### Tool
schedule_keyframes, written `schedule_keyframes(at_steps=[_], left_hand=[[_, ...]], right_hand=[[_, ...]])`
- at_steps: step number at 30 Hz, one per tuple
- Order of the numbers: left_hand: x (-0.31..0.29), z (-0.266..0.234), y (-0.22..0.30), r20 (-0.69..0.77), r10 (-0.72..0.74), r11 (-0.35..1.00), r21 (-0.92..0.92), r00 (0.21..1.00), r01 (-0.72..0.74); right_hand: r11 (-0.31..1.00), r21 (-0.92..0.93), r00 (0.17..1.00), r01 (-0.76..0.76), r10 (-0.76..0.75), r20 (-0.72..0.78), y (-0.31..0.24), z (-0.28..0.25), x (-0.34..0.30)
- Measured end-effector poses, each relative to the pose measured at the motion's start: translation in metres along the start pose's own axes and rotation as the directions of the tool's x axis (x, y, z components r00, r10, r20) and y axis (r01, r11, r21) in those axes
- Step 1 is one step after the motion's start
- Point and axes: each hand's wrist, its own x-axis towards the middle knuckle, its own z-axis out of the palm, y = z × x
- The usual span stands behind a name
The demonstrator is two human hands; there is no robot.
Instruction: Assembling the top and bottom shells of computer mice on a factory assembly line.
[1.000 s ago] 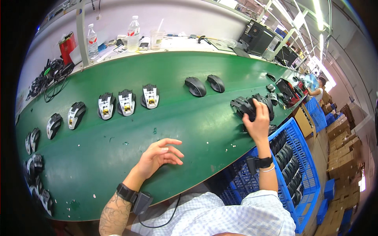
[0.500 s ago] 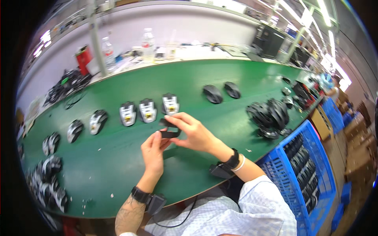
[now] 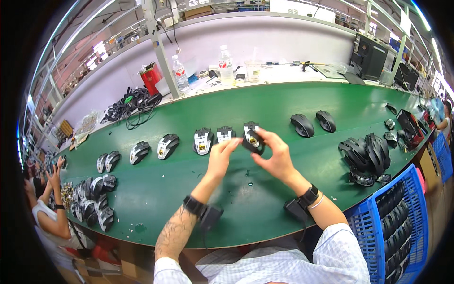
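Between my two hands is a black mouse shell piece [image 3: 256,150], a curved frame with an opening through which a yellow patch shows. My right hand [image 3: 278,158] grips it between thumb and fingers. My left hand [image 3: 220,161] has its fingertips pinched at the piece's left edge; their exact hold is partly hidden. Just beyond the hands stands an open mouse body [image 3: 250,126], grey-white with black sides, partly covered by the piece. Beside it are a second body [image 3: 224,133], partly behind my left fingers, and a third [image 3: 203,141].
More mouse bodies [image 3: 168,146] run leftward to a pile [image 3: 94,199] on the green table [image 3: 189,184]. Two black mouse shells [image 3: 302,125] lie right, with a shell heap [image 3: 366,154] nearer. A blue crate [image 3: 421,222] stands by the edge. Another person [image 3: 52,215] is at left.
My view has swung left, so the table's things appear farther right. The shell piece has been turned between my hands, and my left fingers have moved to its left edge.
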Motion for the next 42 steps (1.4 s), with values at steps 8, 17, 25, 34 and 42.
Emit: schedule_keyframes(at_steps=[8, 17, 25, 34, 42], left_hand=[[0.125, 0.017, -0.038, 0.103, -0.053, 0.387, 0.919, 0.993, -0.074], [0.126, 0.048, -0.023, 0.157, -0.019, 0.509, 0.852, 0.987, -0.125], [0.079, 0.027, -0.011, 0.002, -0.184, 0.973, -0.141, 0.983, 0.183], [0.021, 0.023, 0.004, 0.096, -0.307, 0.691, -0.661, 0.947, 0.292], [-0.005, 0.033, -0.009, 0.109, -0.209, 0.742, -0.629, 0.972, 0.23]], right_hand=[[0.952, -0.296, 0.976, -0.078, 0.012, -0.219, 0.066, -0.026, -0.001], [0.943, -0.315, 0.957, -0.105, 0.01, -0.291, 0.094, -0.03, -0.009], [0.976, -0.133, 0.968, -0.173, 0.143, -0.206, 0.041, -0.025, 0.004], [0.989, -0.04, 0.989, -0.144, 0.145, 0.04, -0.009, 0.011, -0.014], [0.992, -0.046, 0.992, -0.118, 0.116, -0.048, -0.014, 0.01, -0.013]])
